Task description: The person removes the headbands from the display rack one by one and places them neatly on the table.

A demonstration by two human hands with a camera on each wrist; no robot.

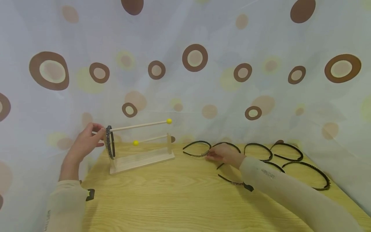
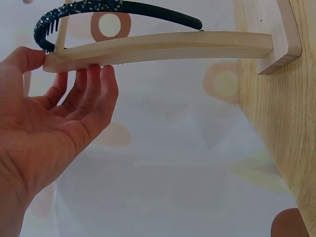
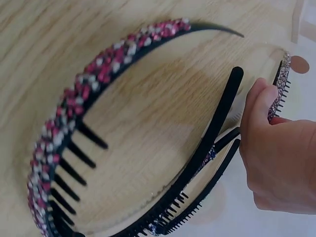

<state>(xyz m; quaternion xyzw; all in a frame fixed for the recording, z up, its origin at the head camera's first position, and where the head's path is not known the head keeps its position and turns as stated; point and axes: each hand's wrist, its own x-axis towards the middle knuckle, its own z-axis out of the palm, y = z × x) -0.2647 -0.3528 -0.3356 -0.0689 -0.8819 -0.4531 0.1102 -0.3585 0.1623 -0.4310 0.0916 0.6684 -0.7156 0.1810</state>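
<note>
My left hand (image 1: 86, 140) holds the upper end of the left post of a wooden stand (image 1: 142, 161), thumb and fingertips against the wood. A dark headband (image 2: 84, 9) with sparkling stones and comb teeth hangs on the stand's upper rod (image 1: 139, 125), close to that hand. To the right, my right hand (image 1: 224, 154) pinches a stone-covered headband (image 3: 282, 84) at the back of the table. Near it in the right wrist view curves a black headband with pink and white stones (image 3: 106, 64), its comb teeth pointing inward.
Several dark headbands, such as the rear right one (image 1: 290, 145) and the front right one (image 1: 323, 174), lie on the wooden table (image 1: 162, 203). Yellow balls tip the stand's rods, the upper ball (image 1: 169, 121) facing right. A patterned curtain (image 1: 185, 90) hangs behind the table.
</note>
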